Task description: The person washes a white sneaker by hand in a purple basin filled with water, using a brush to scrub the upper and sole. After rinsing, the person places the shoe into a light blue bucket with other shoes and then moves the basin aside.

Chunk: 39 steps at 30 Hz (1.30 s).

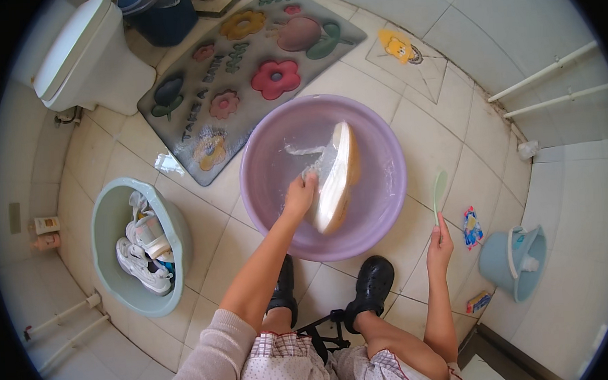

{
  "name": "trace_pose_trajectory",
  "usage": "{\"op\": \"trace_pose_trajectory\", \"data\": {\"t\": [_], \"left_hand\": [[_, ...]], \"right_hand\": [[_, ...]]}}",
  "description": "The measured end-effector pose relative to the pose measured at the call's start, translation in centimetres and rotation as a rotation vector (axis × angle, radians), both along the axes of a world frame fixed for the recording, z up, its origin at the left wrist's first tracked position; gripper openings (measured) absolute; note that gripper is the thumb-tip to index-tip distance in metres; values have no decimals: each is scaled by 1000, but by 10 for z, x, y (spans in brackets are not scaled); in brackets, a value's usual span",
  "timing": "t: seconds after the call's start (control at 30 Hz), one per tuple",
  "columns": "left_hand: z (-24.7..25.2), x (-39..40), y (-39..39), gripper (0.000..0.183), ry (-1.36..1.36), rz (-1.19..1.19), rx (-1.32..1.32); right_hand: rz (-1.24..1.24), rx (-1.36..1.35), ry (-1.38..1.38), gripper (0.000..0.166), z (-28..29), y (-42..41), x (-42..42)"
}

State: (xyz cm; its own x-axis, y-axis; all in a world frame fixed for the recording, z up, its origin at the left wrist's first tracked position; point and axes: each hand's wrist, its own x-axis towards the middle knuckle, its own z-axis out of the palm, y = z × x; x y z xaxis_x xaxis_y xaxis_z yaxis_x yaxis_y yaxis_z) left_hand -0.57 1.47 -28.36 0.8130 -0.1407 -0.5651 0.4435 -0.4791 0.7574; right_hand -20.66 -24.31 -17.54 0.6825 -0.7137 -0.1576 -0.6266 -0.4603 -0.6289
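Note:
In the large purple plastic basin (398,205) before me, a white shoe with a tan sole edge (337,180) lies on its side in water. My left hand (299,194) grips the shoe at its opening or laces; the fingertips are partly hidden. My right hand (440,242) is outside the basin, to its right, and holds a light green long-handled brush (439,188) by its handle, with the head pointing up and away from me. The brush does not touch the shoe. The brush's bristles cannot be made out.
At left a pale green tub (101,252) holds several white shoes (143,265). A floral bath mat (246,79) lies beyond the basin, near a toilet (91,56). At right are a blue bucket (498,262) and two colourful packets (472,227). My black clogs (376,284) stand close to the basin.

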Motion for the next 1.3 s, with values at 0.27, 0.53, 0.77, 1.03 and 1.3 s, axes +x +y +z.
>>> {"op": "trace_pose_trajectory", "data": {"t": [0.27, 0.53, 0.77, 1.03, 1.3], "left_hand": [[1, -5, -17, 52, 185, 83, -483], [-35, -12, -14, 51, 334, 290, -144], [24, -34, -23, 78, -246, -403, -20], [74, -47, -20, 97, -592, -758, 478], [62, -38, -27, 98, -566, -789, 608]], "right_hand": [[43, -242, 414, 48, -126, -45, -67], [259, -320, -204, 49, -29, -5, 36], [-34, -380, 360, 56, -109, -71, -53], [-29, -273, 386, 31, -139, -50, -92], [166, -9, -166, 41, -9, 15, 4]]}}
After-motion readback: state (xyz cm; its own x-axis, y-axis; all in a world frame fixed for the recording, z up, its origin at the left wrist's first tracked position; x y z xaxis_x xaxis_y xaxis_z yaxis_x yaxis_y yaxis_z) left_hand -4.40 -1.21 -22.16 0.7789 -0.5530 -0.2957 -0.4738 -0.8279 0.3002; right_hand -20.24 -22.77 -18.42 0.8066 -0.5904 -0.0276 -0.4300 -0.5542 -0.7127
